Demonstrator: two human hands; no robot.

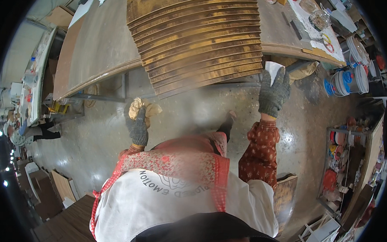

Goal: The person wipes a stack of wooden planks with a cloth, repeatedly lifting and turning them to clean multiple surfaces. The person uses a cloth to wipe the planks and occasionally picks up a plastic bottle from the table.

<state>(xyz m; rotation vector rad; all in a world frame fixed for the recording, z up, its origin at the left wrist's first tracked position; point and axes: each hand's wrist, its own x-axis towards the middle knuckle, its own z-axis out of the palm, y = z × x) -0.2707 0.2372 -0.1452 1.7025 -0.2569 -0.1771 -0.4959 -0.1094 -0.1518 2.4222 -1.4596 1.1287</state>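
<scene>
The largest item before me is the workbench (104, 45), its grey-brown top extending to the left and right of the stack of boards (200, 40), my reference. The stack, mottled brown and gold, lies on the bench in stepped layers and overhangs its near edge. Well right of the stack, and nearer my body, stands a loaded shelf rack (348, 132); grey buckets (354, 82) sit right of the stack as well. My gloved hands are apart. My right hand (273, 96), just beside the stack's right edge, grips a small white piece (272, 67); contact with the stack cannot be determined. My left hand (138, 126), left of the stack's near corner, clutches a crumpled tan wad (152, 109), material undetermined.
</scene>
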